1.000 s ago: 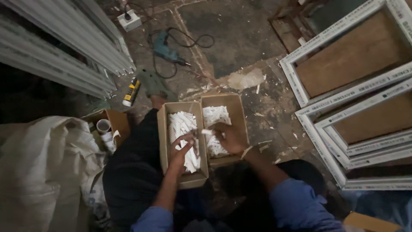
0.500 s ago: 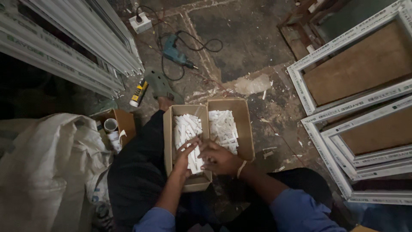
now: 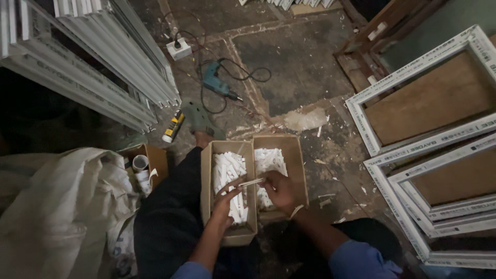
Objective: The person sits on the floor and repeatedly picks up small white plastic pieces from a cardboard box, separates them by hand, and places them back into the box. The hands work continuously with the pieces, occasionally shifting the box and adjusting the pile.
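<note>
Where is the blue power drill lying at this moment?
In the head view the blue power drill lies on the dusty floor above the two cardboard boxes, left of centre, its cord running to the white socket block beside the stacked white frame profiles.

Two open cardboard boxes, a left box (image 3: 228, 233) and a right box (image 3: 295, 155), each hold many white plastic pieces, too many to count. One corded drill (image 3: 216, 83). One power strip (image 3: 179, 49). Three white window frames (image 3: 413, 67). Two hands.
</note>
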The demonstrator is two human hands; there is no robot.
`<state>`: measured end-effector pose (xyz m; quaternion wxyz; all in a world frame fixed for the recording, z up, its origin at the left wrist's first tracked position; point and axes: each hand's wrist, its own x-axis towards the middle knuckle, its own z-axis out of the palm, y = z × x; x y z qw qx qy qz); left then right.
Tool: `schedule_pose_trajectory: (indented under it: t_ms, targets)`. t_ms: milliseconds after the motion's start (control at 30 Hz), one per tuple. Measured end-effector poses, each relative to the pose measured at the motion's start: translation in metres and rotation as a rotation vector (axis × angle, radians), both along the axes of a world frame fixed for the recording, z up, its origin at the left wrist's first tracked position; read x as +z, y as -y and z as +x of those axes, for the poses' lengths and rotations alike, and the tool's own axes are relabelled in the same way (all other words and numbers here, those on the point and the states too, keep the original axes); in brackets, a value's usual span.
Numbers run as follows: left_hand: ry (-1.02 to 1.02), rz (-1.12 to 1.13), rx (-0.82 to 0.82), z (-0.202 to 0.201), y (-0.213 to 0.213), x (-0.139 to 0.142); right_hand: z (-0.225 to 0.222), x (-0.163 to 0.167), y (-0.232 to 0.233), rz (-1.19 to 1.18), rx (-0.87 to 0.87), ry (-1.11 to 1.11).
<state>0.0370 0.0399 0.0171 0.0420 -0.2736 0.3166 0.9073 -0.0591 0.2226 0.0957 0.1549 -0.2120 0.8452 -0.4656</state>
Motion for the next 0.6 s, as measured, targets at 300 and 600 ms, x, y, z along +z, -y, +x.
schedule_pose_trajectory:
  t_ms: [300,600]
  targets:
    - [0.033,-0.015,0.113,-0.003,0.004,0.001,-0.006,0.016,-0.007,-0.031,-0.060,-0.419]
    - [-0.023,-0.083,0.178,-0.004,-0.004,-0.004,0.029,0.003,0.009,0.021,0.456,0.263]
